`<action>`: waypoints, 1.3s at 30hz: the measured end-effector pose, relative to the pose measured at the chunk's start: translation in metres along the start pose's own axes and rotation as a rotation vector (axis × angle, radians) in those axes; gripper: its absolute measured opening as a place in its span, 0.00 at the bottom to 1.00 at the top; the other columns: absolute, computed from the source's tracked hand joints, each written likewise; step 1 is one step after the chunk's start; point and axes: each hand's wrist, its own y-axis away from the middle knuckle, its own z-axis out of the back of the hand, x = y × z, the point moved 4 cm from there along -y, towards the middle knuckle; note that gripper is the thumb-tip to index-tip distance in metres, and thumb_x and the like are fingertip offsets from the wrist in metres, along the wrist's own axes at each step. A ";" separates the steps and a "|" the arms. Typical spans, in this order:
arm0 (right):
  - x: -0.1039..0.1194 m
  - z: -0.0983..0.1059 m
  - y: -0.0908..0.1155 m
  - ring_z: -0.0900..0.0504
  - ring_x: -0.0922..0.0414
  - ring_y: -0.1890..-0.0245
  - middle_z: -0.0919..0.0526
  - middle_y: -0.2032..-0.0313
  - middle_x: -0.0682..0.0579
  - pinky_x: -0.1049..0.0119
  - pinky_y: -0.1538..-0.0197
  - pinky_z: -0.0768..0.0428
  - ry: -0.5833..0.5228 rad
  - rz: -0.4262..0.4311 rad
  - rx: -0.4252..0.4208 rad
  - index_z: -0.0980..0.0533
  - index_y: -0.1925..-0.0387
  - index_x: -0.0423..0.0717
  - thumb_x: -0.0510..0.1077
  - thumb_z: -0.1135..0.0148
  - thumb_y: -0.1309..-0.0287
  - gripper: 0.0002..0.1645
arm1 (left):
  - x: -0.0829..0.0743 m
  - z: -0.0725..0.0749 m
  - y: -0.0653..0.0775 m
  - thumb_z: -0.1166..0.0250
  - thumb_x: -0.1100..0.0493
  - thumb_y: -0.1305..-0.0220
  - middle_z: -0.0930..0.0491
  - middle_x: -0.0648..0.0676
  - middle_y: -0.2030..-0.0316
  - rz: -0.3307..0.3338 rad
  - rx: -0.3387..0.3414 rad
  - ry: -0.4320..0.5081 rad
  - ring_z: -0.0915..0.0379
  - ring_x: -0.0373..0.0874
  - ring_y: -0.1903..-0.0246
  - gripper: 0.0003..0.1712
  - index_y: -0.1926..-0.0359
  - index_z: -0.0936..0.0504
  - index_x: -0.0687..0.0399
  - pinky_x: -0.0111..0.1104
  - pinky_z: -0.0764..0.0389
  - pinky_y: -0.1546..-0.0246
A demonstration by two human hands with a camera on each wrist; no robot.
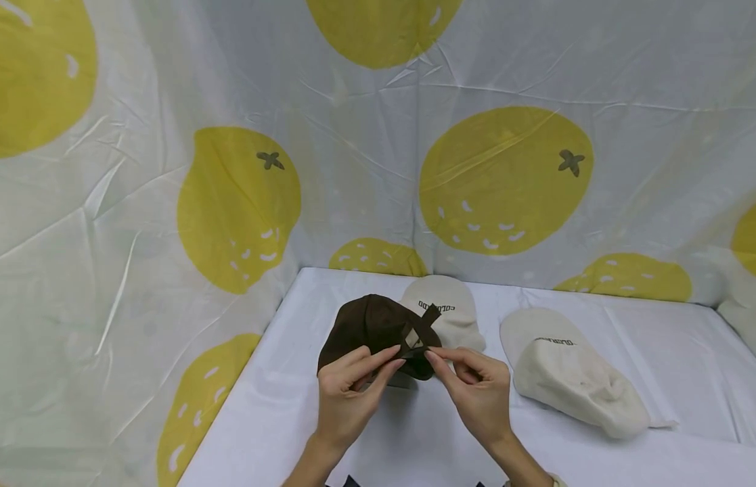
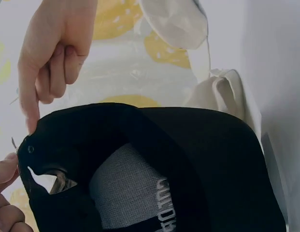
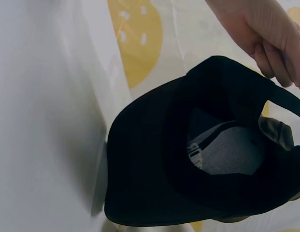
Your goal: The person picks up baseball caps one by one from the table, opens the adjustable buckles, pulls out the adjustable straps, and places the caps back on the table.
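Brown cap (image 1: 367,323), brim (image 3: 135,159) dn, axis ~vert

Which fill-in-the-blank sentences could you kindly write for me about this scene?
1. The left hand and the right hand pinch the dark cap; nearer the rightmost pale cap in the head view is the ____ hand.
2. In the head view, the lettered pale caps on the white table number ____.
3. The fruit shapes printed on the backdrop are coloured ____.

Missing words: right; two; yellow.
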 end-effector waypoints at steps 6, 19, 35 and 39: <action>0.000 0.000 0.000 0.49 0.66 0.86 0.46 0.88 0.58 0.78 0.84 0.47 -0.007 -0.005 0.003 0.11 0.65 0.38 0.18 0.27 0.57 0.18 | 0.000 -0.003 0.001 0.20 0.73 0.52 0.34 0.45 0.85 -0.066 -0.009 -0.052 0.45 0.33 0.86 0.16 0.59 0.09 0.66 0.15 0.43 0.83; -0.001 0.000 -0.001 0.49 0.66 0.86 0.47 0.88 0.58 0.77 0.83 0.48 -0.014 0.000 0.004 0.11 0.66 0.38 0.18 0.27 0.57 0.18 | 0.000 -0.005 -0.002 0.24 0.71 0.44 0.33 0.46 0.85 -0.073 -0.026 -0.078 0.48 0.29 0.84 0.10 0.58 0.09 0.66 0.16 0.46 0.83; -0.002 0.002 0.000 0.50 0.67 0.84 0.45 0.87 0.58 0.78 0.81 0.48 0.031 0.100 -0.014 0.11 0.65 0.34 0.18 0.25 0.62 0.19 | 0.002 -0.007 -0.007 0.23 0.81 0.55 0.33 0.46 0.85 -0.073 -0.042 -0.027 0.46 0.32 0.84 0.17 0.61 0.09 0.68 0.18 0.44 0.84; -0.002 0.001 -0.001 0.51 0.67 0.85 0.45 0.87 0.58 0.78 0.82 0.50 0.015 0.142 -0.013 0.11 0.64 0.33 0.20 0.24 0.61 0.18 | 0.002 -0.007 -0.008 0.24 0.81 0.54 0.32 0.46 0.85 -0.057 -0.042 -0.010 0.46 0.31 0.84 0.17 0.61 0.09 0.67 0.17 0.44 0.83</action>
